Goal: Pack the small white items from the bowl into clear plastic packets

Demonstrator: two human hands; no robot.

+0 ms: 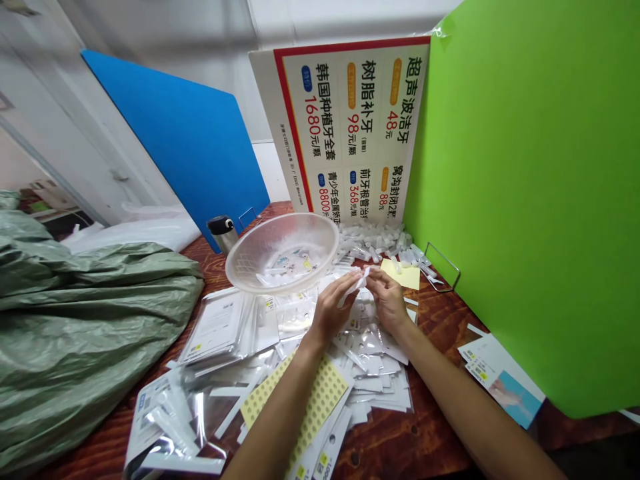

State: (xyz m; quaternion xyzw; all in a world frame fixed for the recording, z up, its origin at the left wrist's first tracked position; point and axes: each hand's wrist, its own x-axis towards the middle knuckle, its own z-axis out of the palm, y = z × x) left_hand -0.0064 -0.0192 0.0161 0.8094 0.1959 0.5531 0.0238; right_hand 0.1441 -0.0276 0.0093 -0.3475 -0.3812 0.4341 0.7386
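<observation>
My left hand [333, 307] and my right hand [387, 300] meet above the middle of the table. Between their fingertips they pinch a small white folded piece [364, 276]; whether it is paper or plastic film I cannot tell. Below my hands lies a heap of flat white packets [385, 383] with printed cards. A yellow sheet of round stickers [320, 393] sits partly under my left forearm. Just beyond my right hand is a plain yellow paper [403, 275]. Many small white plastic pieces [373, 240] are piled behind it.
A translucent plastic basin [240, 273] stands behind the packets, beside a thermos [223, 235]. Stacked clear-sleeved cards [215, 327] lie left. Blue [185, 133], printed [350, 133] and green [525, 200] boards wall the table. A green tarp [90, 347] covers the left side.
</observation>
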